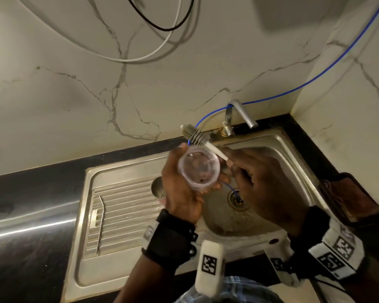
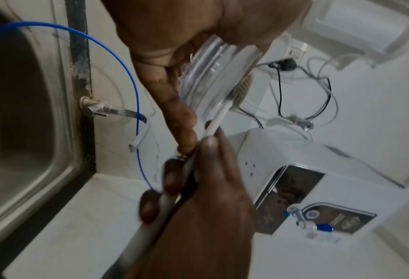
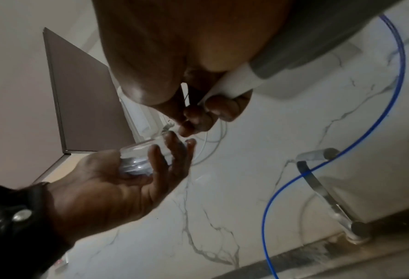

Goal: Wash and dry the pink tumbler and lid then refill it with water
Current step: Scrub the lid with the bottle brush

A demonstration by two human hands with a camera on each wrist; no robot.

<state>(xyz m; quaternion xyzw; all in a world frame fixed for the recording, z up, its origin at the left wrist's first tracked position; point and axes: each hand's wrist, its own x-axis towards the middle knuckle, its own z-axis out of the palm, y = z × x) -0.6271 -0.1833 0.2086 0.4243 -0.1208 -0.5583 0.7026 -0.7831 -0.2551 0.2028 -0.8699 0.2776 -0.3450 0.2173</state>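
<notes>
**Clear lid and brush held over the sink**

The left hand (image 1: 182,189) curls its fingers round a clear round plastic lid (image 1: 198,166) above the stainless steel sink (image 1: 271,145). Just beside it, the right hand (image 1: 260,184) grips the white handle of a grey-bristled bottle brush (image 1: 197,137), bristles past the lid's far rim. Only the head view shows the bent metal straw (image 1: 101,221) on the drainboard; only the left wrist view shows the white water purifier (image 2: 294,179). Farther back stand the metal tap (image 1: 239,114) and thin blue tube (image 1: 315,77).

The kitchen was dimly lit in a warm, yellowish cast. A streak of glare ran across the dark table (image 1: 29,228) at its left edge. Wide-angle bending curved the wall (image 1: 74,95) and the cables (image 1: 162,49) overhead. Both wrist views were soft with motion blur, the nearest skin out of focus.
</notes>
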